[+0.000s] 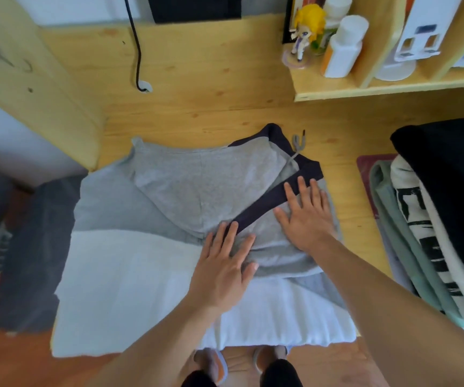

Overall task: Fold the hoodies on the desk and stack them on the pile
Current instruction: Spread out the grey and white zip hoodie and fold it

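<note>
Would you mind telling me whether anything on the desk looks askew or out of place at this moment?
The grey hoodie lies crooked: its dark-edged hood slants across the body, and its drawstring trails onto the bare desk. Both hands press flat on it. A dark cloth hangs off the left edge.

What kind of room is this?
Probably a bedroom or dorm room: a wooden desk with a toy figure and bottles on its shelf, and a pile of folded clothes.

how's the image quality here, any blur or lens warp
Head view: wide-angle warp bows the shelf edge and desk boards; soft, even daylight, no glare; the pile at right smears with blur; both flat hands, left hand and right hand, on the grey hoodie look fairly sharp.
</note>
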`<state>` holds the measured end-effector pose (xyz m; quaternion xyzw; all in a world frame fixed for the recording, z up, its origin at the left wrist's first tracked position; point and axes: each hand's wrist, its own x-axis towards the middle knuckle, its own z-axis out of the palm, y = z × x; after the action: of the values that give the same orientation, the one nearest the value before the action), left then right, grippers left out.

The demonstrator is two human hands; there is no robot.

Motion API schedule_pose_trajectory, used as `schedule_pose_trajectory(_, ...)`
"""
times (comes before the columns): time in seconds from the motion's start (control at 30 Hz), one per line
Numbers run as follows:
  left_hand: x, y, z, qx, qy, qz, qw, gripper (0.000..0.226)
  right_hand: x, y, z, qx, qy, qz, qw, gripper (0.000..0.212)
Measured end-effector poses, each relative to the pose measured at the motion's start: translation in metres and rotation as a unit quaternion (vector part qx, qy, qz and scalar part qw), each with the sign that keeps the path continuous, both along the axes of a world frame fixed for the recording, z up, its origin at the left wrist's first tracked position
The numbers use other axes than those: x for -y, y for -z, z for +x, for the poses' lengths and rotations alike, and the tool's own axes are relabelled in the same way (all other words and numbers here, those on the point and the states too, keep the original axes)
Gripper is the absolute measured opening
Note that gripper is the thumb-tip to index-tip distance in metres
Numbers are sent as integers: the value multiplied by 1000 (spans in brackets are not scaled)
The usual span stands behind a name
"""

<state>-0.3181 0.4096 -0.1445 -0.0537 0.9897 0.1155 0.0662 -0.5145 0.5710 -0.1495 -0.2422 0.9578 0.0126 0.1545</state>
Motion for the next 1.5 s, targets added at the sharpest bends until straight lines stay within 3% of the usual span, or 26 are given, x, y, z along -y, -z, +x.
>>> schedule_pose_trajectory(0.13,57,-18,80,-54,-152,35,986,57,12,-21,6,11,56,-20,998,74)
schedule_pose_trajectory(0.2,97,-29,115,-52,-311,60,947,52,32,-38,32,-25,65,-94,993,69)
schedule_pose_trajectory(0.3,170,-38,152,-5,-495,70,866,50,84,-50,97,-77,-62,-146,984,64)
schedule_pose_trajectory(0.37,211,-39,161,35,-550,82,830,54,125,-45,131,-57,-98,-123,986,66)
schedule_pose_trajectory(0.57,262,-7,152,126,-600,320,722,72,140,-6,146,-31,-83,13,996,71)
schedule_pose_trajectory(0.67,285,16,160,132,-665,388,624,82,128,-6,131,-54,-66,8,996,69)
schedule_pose_trajectory(0.77,288,6,171,161,-687,566,427,74,124,-5,116,-64,-57,26,996,70)
schedule_pose_trajectory(0.8,289,6,174,152,-658,626,391,66,122,-4,115,-64,-62,32,996,70)
schedule_pose_trajectory(0.87,288,-9,168,74,-642,676,353,46,122,-4,114,-66,-68,28,995,71)
schedule_pose_trajectory(0.97,290,-20,161,-116,-682,657,299,21,122,-6,113,-60,-81,28,995,72)
schedule_pose_trajectory(1.03,285,-29,165,-275,-715,580,277,28,121,-8,110,-37,-85,41,995,73)
schedule_pose_trajectory(1.07,279,-39,167,-335,-724,526,295,34,122,-11,110,-25,-85,49,995,72)
schedule_pose_trajectory(1.1,269,-50,167,-379,-715,475,346,36,123,-14,109,-10,-84,57,995,71)
schedule_pose_trajectory(1.13,256,-68,166,-401,-689,421,432,34,124,-17,107,8,-85,63,994,70)
schedule_pose_trajectory(1.17,240,-80,165,-405,-640,360,545,32,126,-18,102,36,-86,67,993,70)
schedule_pose_trajectory(1.23,203,-93,163,-388,-449,248,766,29,127,-24,87,100,-67,49,992,72)
schedule_pose_trajectory(1.27,191,-84,164,-360,-341,206,843,30,133,-31,81,151,-30,-2,988,69)
schedule_pose_trajectory(1.3,183,-71,165,-318,-248,180,897,32,136,-46,76,215,27,-85,972,61)
schedule_pose_trajectory(1.33,178,-53,166,-261,-168,165,936,31,136,-63,73,280,125,-209,929,50)
schedule_pose_trajectory(1.4,178,-22,171,-153,-42,137,978,21,126,-91,73,349,297,-409,789,32)
schedule_pose_trajectory(1.47,180,-7,175,-104,2,123,987,12,111,-106,75,398,358,-516,669,32)
schedule_pose_trajectory(1.5,182,-6,177,-96,-15,118,988,12,105,-106,77,412,371,-521,649,33)
